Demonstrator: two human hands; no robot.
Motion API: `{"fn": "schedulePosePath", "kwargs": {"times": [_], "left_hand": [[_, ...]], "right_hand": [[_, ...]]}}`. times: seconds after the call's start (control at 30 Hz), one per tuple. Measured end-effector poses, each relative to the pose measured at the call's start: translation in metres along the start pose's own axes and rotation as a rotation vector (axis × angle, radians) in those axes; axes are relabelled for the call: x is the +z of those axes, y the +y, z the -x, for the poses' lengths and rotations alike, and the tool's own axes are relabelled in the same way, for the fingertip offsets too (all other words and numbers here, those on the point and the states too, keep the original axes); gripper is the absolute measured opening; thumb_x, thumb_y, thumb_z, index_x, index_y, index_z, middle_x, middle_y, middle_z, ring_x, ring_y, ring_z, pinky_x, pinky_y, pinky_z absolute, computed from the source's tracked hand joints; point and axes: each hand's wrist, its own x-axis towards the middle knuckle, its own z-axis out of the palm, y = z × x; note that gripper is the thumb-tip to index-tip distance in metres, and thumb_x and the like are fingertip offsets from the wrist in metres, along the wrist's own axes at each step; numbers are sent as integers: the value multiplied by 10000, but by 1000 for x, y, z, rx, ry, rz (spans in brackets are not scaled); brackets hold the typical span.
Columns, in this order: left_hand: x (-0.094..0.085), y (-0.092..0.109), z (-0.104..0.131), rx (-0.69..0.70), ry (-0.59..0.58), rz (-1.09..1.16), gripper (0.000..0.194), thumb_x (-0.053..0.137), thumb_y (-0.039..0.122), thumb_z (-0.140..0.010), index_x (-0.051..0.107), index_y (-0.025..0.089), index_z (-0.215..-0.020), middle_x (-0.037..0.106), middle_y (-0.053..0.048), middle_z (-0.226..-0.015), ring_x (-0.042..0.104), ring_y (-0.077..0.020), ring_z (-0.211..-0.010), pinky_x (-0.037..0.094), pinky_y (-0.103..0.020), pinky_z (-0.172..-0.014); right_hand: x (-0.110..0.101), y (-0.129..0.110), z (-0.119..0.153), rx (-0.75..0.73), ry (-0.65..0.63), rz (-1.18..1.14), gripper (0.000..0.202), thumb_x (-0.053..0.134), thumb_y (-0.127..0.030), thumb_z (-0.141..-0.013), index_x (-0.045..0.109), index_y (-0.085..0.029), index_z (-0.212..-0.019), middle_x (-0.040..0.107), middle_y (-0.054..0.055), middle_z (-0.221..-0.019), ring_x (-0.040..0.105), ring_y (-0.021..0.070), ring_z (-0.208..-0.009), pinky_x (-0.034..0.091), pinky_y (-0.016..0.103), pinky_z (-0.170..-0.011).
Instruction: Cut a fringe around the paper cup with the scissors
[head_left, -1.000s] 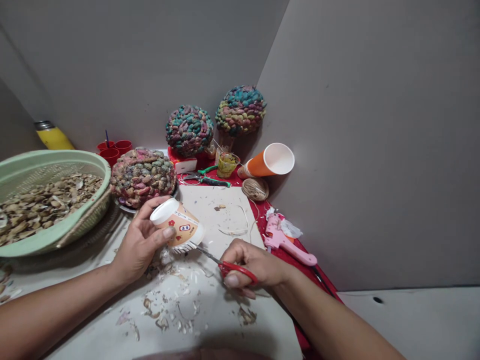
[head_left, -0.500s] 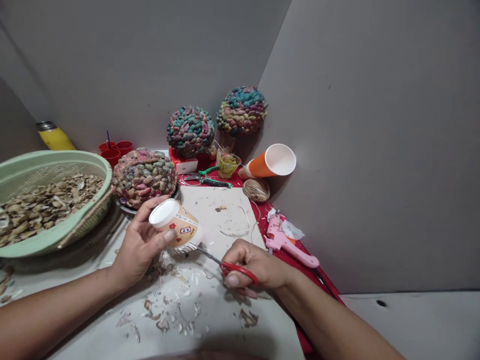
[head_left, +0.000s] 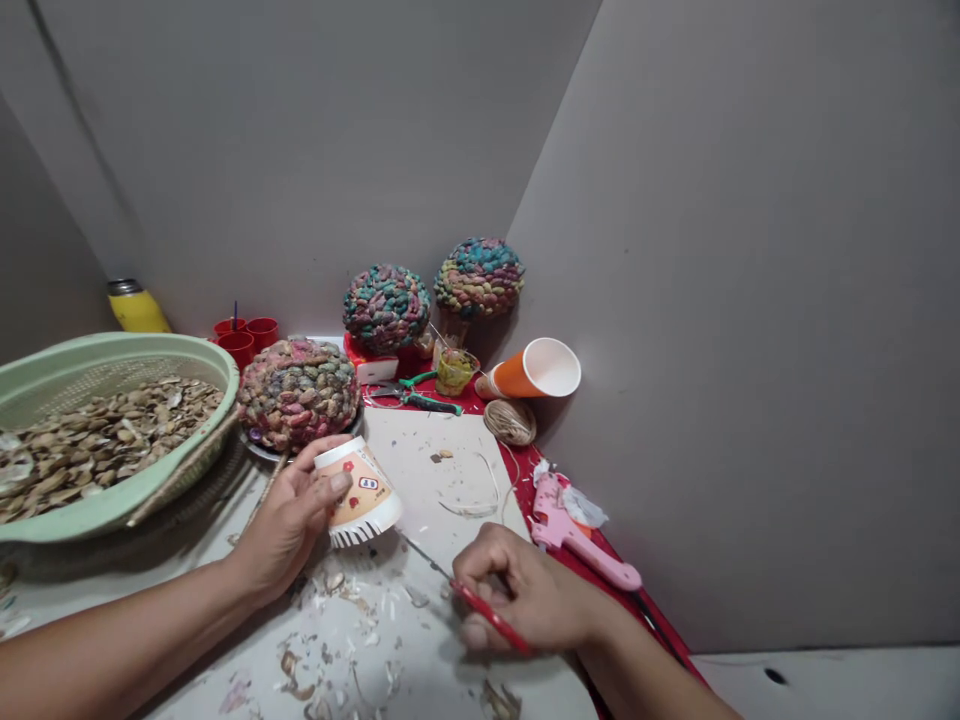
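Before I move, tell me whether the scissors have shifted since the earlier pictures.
Yes, slightly. Judged against the glue gun, the scissors' red handles have shifted toward the person, along with the right hand.

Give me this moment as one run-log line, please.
left hand: holding fringed paper cup; right hand: holding red-handled scissors near it; glue gun: on red surface

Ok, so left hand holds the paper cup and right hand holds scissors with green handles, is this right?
The scissors have red handles, not green, as the head view shows; the right hand holds them, and the left hand the paper cup.
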Motion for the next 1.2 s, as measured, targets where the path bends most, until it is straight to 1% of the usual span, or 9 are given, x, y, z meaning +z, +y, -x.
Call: {"fn": "schedulePosePath", "kwargs": {"times": [0.1, 0.2, 0.27, 0.4, 0.57, 0.67, 0.83, 1.0, 1.2], "left_hand": [[-1, -2, -2, -21, 15, 12, 415, 784, 242, -775, 612, 189, -1149, 761, -82, -1026, 736, -229, -914, 582, -301, -805], [-3, -5, -3, -38, 24, 1, 397, 783, 253, -780, 625, 181, -1137, 764, -83, -1013, 739, -226, -888, 589, -298, -769], [-3, -6, -4, -38, 20, -8, 388, 789, 262, -776, 638, 179, -1123, 766, -76, -997, 739, -218, -871, 592, -296, -758], [-3, -6, -4, -37, 12, -25, 350, 808, 262, -761, 667, 173, -1069, 769, -48, -912, 730, -181, -787, 596, -272, -714], [-1, -5, -4, -81, 15, -26, 371, 840, 272, -726, 678, 169, -1043, 769, -32, -848, 708, -152, -672, 597, -259, -633], [0, -7, -4, -93, 21, -48, 375, 848, 272, -719, 680, 164, -1036, 768, -31, -843, 707, -145, -663, 592, -248, -628], [-1, -10, -4, -110, -8, -94, 300, 818, 285, -760, 683, 165, -1000, 758, -22, -785, 708, -144, -655, 582, -235, -614], [-2, -11, -4, -124, -6, -114, 311, 819, 295, -759, 676, 164, -1003, 768, -32, -802, 704, -138, -644, 584, -236, -619], [-1, -10, -5, -144, 10, -146, 358, 820, 306, -755, 666, 163, -1045, 769, -34, -806, 705, -141, -642, 576, -228, -610]], "right_hand": [[8, -6, 6, -148, 184, 400, 410, 698, -278, -697, 338, -184, -524, 283, -86, -482, 241, 48, -463, 170, 209, -463], [14, -7, 6, -330, 337, 742, 302, 606, -240, -735, 364, -184, -564, 332, -64, -501, 261, 75, -494, 177, 249, -524], [15, -8, 5, -402, 413, 873, 258, 568, -231, -749, 387, -185, -571, 368, -52, -497, 270, 88, -494, 180, 263, -542], [14, -8, 8, -450, 484, 1023, 186, 534, -223, -778, 492, -182, -602, 485, -20, -510, 362, 108, -488, 230, 269, -569], [14, -7, 11, -401, 505, 1186, 155, 559, -251, -781, 574, -170, -650, 562, 10, -555, 444, 135, -522, 253, 289, -594], [15, -5, 10, -389, 490, 1256, 186, 554, -276, -798, 580, -171, -647, 560, 14, -552, 437, 141, -519, 243, 302, -594], [16, -3, 6, -371, 467, 1269, 200, 543, -284, -804, 573, -177, -637, 547, 9, -543, 417, 139, -518, 226, 302, -587], [14, -1, 3, -327, 407, 1179, 203, 557, -290, -792, 561, -175, -624, 550, 4, -538, 399, 129, -512, 223, 295, -582], [15, -2, 2, -292, 385, 1084, 224, 563, -292, -802, 548, -168, -616, 543, -7, -531, 352, 109, -502, 201, 285, -576]]}}
